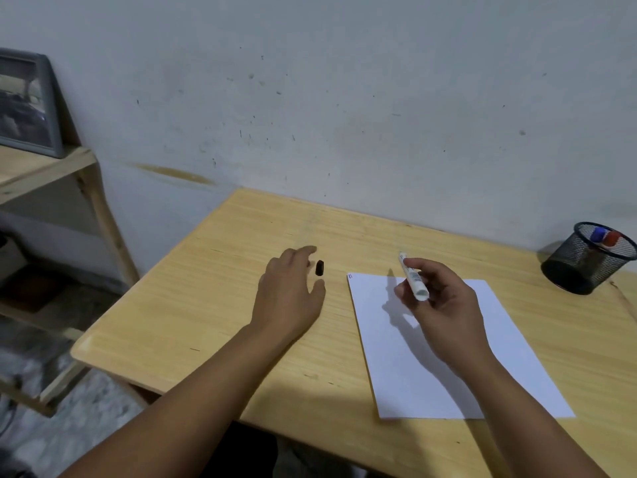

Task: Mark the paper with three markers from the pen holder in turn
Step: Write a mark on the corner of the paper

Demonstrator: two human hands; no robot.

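Lying flat on the pale wooden desk (220, 305), the white paper sheet (431, 357) sat under the right hand (444, 305), its grip clamped on a white marker (413, 278). Left of the sheet, the left hand (293, 298) spread open beside a small black cap (319, 268); the black mesh pen holder (586, 260) stood right.

The desk (213, 298) is pale wood with a smooth, faintly satin finish, its grain running lengthwise. The paper (482, 357) lies matt and white. Near the desk's far right corner, the pen holder (586, 260) is black wire mesh (metal, by its look). The marker (413, 277) looks smooth white plastic; the cap (319, 268) dull black.
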